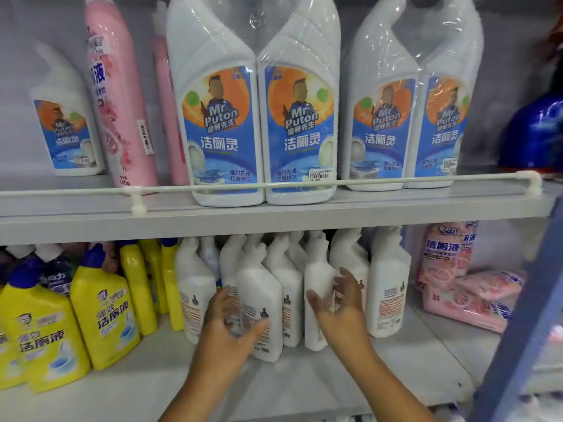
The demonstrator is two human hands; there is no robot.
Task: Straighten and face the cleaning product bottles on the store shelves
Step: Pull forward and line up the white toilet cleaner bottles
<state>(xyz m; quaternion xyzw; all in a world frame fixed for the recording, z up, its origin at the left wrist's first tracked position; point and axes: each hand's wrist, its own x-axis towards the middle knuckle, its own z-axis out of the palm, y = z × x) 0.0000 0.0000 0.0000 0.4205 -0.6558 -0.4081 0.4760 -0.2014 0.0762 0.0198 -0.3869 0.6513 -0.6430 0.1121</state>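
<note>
On the lower shelf (304, 382) stand several white bottles with their back labels facing out. My left hand (227, 325) grips the front white bottle (260, 287), with the thumb across its face and the fingers on its left side. My right hand (339, 303) is spread against the neighbouring white bottle (316, 275), thumb at its front and straight fingers along its right side. Both hands are blurred. Another white bottle (387, 284) stands just to the right. The upper shelf (274, 217) carries shrink-wrapped twin packs of Mr Puton bottles (259, 126), labels forward.
Yellow toilet-cleaner bottles (103, 309) crowd the lower shelf's left side. Pink refill pouches (469, 296) lie stacked at its right. A tall pink bottle (118, 95) and a white rail (274, 184) front the upper shelf. A blue-grey upright post (524, 330) borders the right.
</note>
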